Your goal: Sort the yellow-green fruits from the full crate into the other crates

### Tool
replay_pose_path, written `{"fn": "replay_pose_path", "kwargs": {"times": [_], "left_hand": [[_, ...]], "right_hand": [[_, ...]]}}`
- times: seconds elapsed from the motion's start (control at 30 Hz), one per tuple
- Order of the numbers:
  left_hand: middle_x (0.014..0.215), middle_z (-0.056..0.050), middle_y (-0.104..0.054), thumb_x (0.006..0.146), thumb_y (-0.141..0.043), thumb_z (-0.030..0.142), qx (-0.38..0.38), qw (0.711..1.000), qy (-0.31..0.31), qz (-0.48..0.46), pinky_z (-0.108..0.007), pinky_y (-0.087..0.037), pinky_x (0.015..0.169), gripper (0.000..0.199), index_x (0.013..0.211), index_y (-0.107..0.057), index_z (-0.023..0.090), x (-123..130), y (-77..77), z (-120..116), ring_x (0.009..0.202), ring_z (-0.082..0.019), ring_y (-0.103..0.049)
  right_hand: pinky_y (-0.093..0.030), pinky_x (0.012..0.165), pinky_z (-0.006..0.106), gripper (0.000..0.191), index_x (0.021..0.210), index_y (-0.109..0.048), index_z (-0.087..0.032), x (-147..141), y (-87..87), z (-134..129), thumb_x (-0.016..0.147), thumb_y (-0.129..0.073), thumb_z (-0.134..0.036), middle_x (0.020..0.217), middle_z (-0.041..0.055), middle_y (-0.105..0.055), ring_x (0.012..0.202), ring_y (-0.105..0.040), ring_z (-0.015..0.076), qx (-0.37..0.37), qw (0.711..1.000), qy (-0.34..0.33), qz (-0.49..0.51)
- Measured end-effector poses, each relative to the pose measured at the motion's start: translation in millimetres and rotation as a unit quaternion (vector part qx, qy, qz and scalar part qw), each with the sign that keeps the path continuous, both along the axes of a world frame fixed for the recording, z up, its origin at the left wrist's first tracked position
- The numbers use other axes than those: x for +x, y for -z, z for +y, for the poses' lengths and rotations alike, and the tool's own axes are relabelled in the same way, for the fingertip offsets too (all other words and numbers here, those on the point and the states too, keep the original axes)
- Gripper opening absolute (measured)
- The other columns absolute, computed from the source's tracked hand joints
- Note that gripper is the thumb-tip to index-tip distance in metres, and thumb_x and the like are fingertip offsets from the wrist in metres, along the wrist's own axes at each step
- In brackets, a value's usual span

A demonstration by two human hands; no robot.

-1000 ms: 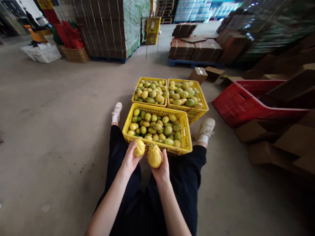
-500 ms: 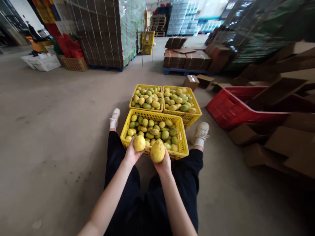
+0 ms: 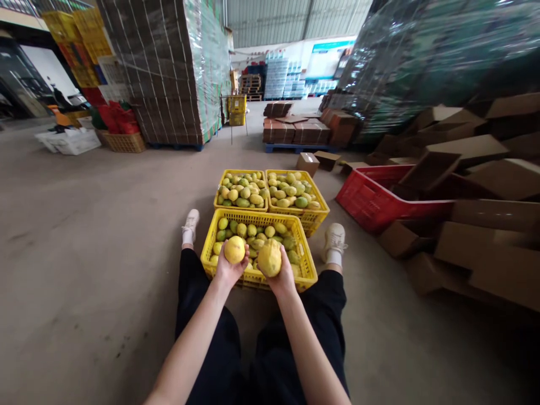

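My left hand (image 3: 230,272) is closed around a round yellow papaya (image 3: 234,250), its smooth side facing up. In my right hand (image 3: 285,277) is a larger, ridged yellow papaya (image 3: 270,257), with the fingers curled about its sides. Both hands are side by side over the near edge of a yellow plastic crate (image 3: 312,264). Inside that crate lie many green and yellow papayas (image 3: 252,230), partly hidden by my hands and the held fruit.
Behind stand two more yellow crates, the left one (image 3: 218,188) and the right one (image 3: 320,211), both full of papayas. To the right are a red crate (image 3: 363,202) and loose cardboard boxes (image 3: 468,247). My shoes (image 3: 335,241) flank the crates.
My view has tilted up, so more of the far wall shows and the crates appear lower. Both papayas remain held; the right one has turned slightly in my hand.
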State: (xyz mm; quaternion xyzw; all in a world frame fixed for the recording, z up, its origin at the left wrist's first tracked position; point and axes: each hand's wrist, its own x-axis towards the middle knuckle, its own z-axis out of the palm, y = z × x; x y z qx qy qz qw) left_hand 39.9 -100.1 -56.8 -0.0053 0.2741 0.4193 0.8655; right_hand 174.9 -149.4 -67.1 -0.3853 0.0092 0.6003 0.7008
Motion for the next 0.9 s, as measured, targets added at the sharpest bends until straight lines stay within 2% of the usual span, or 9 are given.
{"fn": "replay_pose_path", "kwargs": {"times": [0.17,0.37,0.43,0.53,0.6,0.7,0.8,0.87,0.9], "left_hand": [[0.091,-0.006,-0.071,0.104,-0.033,0.04,0.028,1.0,0.006,0.01,-0.029,-0.06,0.058,0.04,0.129,-0.056,0.019,-4.6,5.5,-4.8,0.076,-0.02,-0.071],[0.089,-0.008,-0.072,0.1,-0.042,0.046,0.027,0.999,0.012,0.026,-0.026,-0.061,0.059,0.042,0.124,-0.059,0.015,-5.0,1.8,-6.0,0.079,-0.021,-0.073],[0.087,-0.007,-0.072,0.099,-0.046,0.044,0.025,0.998,0.03,0.039,-0.022,-0.059,0.055,0.039,0.12,-0.06,0.014,-5.0,0.4,-2.7,0.073,-0.018,-0.072],[0.079,-0.006,-0.071,0.098,-0.045,0.047,0.013,0.992,0.089,0.086,-0.016,-0.047,0.039,0.042,0.116,-0.061,0.013,-5.7,7.4,1.1,0.05,-0.012,-0.064],[0.07,-0.005,-0.069,0.096,-0.046,0.051,0.013,0.98,0.138,0.143,-0.016,-0.038,0.031,0.046,0.112,-0.062,0.011,-7.5,23.6,-1.9,0.038,-0.011,-0.057],[0.064,-0.008,-0.068,0.09,-0.055,0.052,0.041,0.939,0.25,0.232,-0.017,-0.034,0.028,0.045,0.1,-0.065,0.009,-13.8,69.6,-17.7,0.036,-0.014,-0.058],[0.066,-0.014,-0.071,0.082,-0.06,0.059,0.023,0.861,0.44,0.252,-0.018,-0.029,0.026,0.052,0.087,-0.067,0.008,-21.9,131.5,-38.0,0.037,-0.018,-0.06],[0.061,-0.014,-0.068,0.076,-0.061,0.064,0.002,0.811,0.522,0.264,-0.019,-0.023,0.023,0.053,0.079,-0.067,0.011,-25.2,167.6,-44.7,0.034,-0.019,-0.057],[0.059,-0.014,-0.067,0.073,-0.061,0.066,-0.006,0.78,0.564,0.27,-0.019,-0.021,0.022,0.055,0.077,-0.068,0.011,-25.5,180.4,-43.7,0.034,-0.019,-0.055]], "right_hand": [[-0.062,0.067,0.038,0.027,0.09,-0.068,-0.021,-5.4,6.0,-2.7,0.091,-0.058,-0.046,0.069,0.0027,-0.073,0.07,-0.072,0.0231,-0.005,1.0,0.009,-0.008],[-0.061,0.059,0.035,0.037,0.093,-0.068,-0.016,-8.7,1.2,-11.3,0.09,-0.055,-0.051,0.075,0.0084,-0.075,0.072,-0.074,0.0251,0.035,0.998,-0.049,0.001],[-0.058,0.051,0.031,0.03,0.093,-0.068,-0.016,-7.6,-2.0,-12.3,0.087,-0.06,-0.044,0.075,0.0079,-0.075,0.067,-0.073,0.0234,0.033,0.998,-0.062,-0.005],[-0.051,0.04,0.026,0.023,0.089,-0.067,-0.015,-3.5,-1.9,-14.3,0.079,-0.067,-0.036,0.074,0.0075,-0.075,0.058,-0.07,0.0213,0.015,0.998,-0.068,-0.008],[-0.048,0.036,0.027,0.025,0.085,-0.067,-0.015,1.4,3.4,-18.4,0.073,-0.071,-0.036,0.072,0.0079,-0.075,0.053,-0.068,0.0213,0.009,0.998,-0.061,-0.009],[-0.048,0.036,0.027,0.033,0.084,-0.069,-0.015,12.5,20.0,-30.3,0.064,-0.079,-0.039,0.069,0.0072,-0.074,0.051,-0.067,0.022,0.011,0.998,-0.064,-0.016],[-0.05,0.038,0.028,0.042,0.084,-0.071,-0.015,28.1,43.1,-46.9,0.058,-0.086,-0.043,0.071,0.007,-0.075,0.053,-0.068,0.0219,0.011,0.997,-0.071,-0.029],[-0.049,0.039,0.027,0.045,0.084,-0.071,-0.014,39.3,58.9,-59.9,0.056,-0.088,-0.045,0.074,0.0078,-0.076,0.053,-0.068,0.0211,-0.005,0.998,-0.06,-0.037],[-0.049,0.039,0.027,0.047,0.085,-0.072,-0.014,44.6,66.5,-67.0,0.055,-0.089,-0.046,0.076,0.008,-0.076,0.054,-0.067,0.0206,-0.02,0.998,-0.049,-0.039]]}}
